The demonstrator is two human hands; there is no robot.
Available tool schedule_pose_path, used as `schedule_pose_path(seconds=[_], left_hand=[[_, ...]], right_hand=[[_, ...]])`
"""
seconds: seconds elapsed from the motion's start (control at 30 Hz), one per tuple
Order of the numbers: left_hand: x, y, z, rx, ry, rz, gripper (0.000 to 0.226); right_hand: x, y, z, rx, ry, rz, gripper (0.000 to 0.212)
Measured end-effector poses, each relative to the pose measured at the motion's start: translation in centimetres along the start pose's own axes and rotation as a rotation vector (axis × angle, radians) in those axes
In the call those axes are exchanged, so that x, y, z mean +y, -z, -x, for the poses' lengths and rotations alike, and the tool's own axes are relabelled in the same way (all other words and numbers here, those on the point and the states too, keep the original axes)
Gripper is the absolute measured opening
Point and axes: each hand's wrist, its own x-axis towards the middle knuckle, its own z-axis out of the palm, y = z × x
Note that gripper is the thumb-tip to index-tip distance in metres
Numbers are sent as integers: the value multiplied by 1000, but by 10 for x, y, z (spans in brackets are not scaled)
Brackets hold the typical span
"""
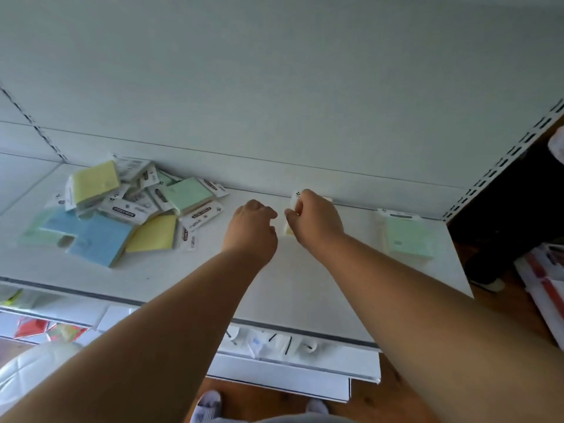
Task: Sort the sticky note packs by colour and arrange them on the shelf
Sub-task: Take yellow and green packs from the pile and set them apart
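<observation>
A loose pile of sticky note packs (122, 206) lies at the back left of the white shelf (213, 279), with yellow, green and blue ones mixed. A green pack (407, 236) lies alone at the shelf's right end. My right hand (317, 218) grips a pale yellow pack (289, 230) near the back wall at mid-shelf; the hand hides most of the pack. My left hand (253, 227) hovers just left of it with fingers loosely curled, holding nothing.
The shelf's back panel (274, 102) rises right behind the packs. A slotted upright (500, 163) bounds the shelf on the right. Lower shelves with packaged goods (274, 343) sit below the front edge. A wooden floor shows underneath.
</observation>
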Motion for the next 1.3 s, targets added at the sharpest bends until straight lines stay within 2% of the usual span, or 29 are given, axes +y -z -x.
schedule_pose_path(seconds=[0.1,0.17,0.27,0.33,0.43,0.53,0.6,0.7,0.83,0.93,1.0,1.1,1.2,1.3], left_hand=[[-40,31,2,88,59,35,33],[-72,53,-5,123,89,40,35],[-113,81,-21,72,175,7,40],[-132,93,-31,-28,205,-19,40],[-147,98,-32,-193,103,-125,30],[-153,98,-32,-236,7,-179,34],[-158,97,-35,-224,-30,-155,40],[-166,95,-34,-199,-52,-44,43],[-169,94,-29,-182,-94,-11,43],[-165,98,-28,-165,-90,54,43],[-162,100,-27,-74,-57,136,37],[-147,102,-27,24,82,166,29],[-134,96,-21,-52,222,300,26],[-118,86,-11,-120,218,465,19]], right_hand=[[-42,-23,-2,-42,58,-83,16],[-75,-42,-8,-64,31,-152,15],[-121,-70,-25,-120,-91,-238,16],[-145,-89,-36,-140,-236,-313,14],[-168,-110,-46,-117,-490,-612,27],[-176,-117,-50,8,-656,-840,27],[-176,-118,-53,51,-707,-885,31],[-172,-120,-54,52,-710,-819,36],[-168,-116,-54,-7,-697,-915,43],[-168,-105,-56,-24,-657,-805,34],[-164,-96,-53,12,-622,-723,23],[-154,-84,-38,-8,-591,-831,20],[-144,-68,-18,-49,-549,-989,21],[-122,-45,6,57,-502,-957,25]])
